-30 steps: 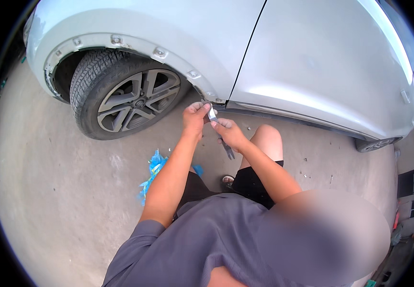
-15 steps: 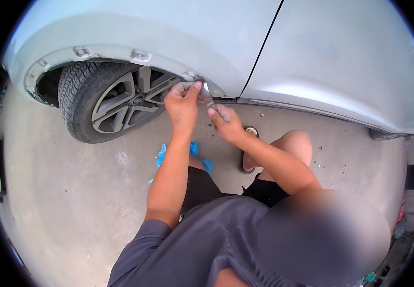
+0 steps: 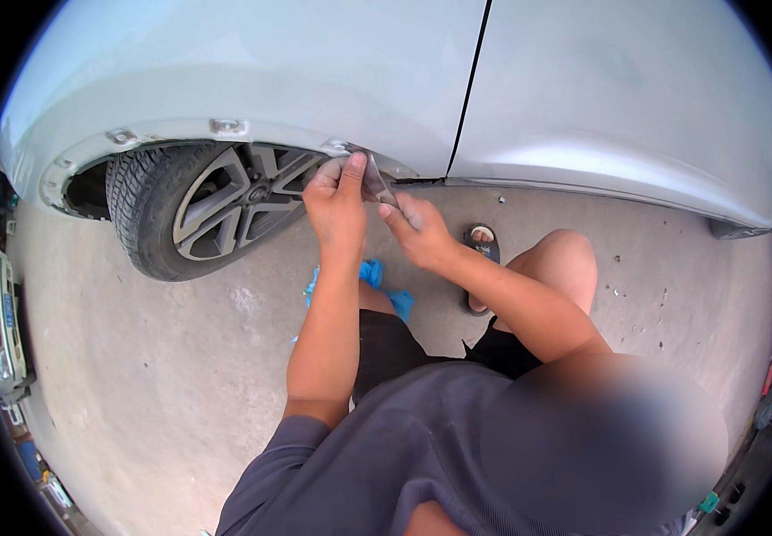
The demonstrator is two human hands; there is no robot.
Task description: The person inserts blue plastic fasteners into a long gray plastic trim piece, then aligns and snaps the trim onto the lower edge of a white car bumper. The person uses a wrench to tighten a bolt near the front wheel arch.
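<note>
My right hand [image 3: 420, 234] is closed on a small flat metal scraper [image 3: 379, 185], its shiny blade slanting up toward my other hand. The fingers of my left hand [image 3: 336, 207] are curled and pinched with the thumb on top, right beside the blade's upper end. Whatever the left fingers grip is hidden behind them. Both hands are at the rear end of the wheel arch [image 3: 167, 140] of a silver-white car, just below its bare metal lip.
A spoked wheel [image 3: 245, 201] with a black tyre stands left of my hands. Crumpled blue material [image 3: 398, 302] lies on the concrete floor [image 3: 171, 357] by my leg. My sandalled foot [image 3: 482, 259] is below the door sill. Small debris [image 3: 616, 291] is scattered to the right.
The view has shifted a little, moving the floor things rightward. The scraper has turned, showing more of its blade face. Both hands stay close together at the arch.
</note>
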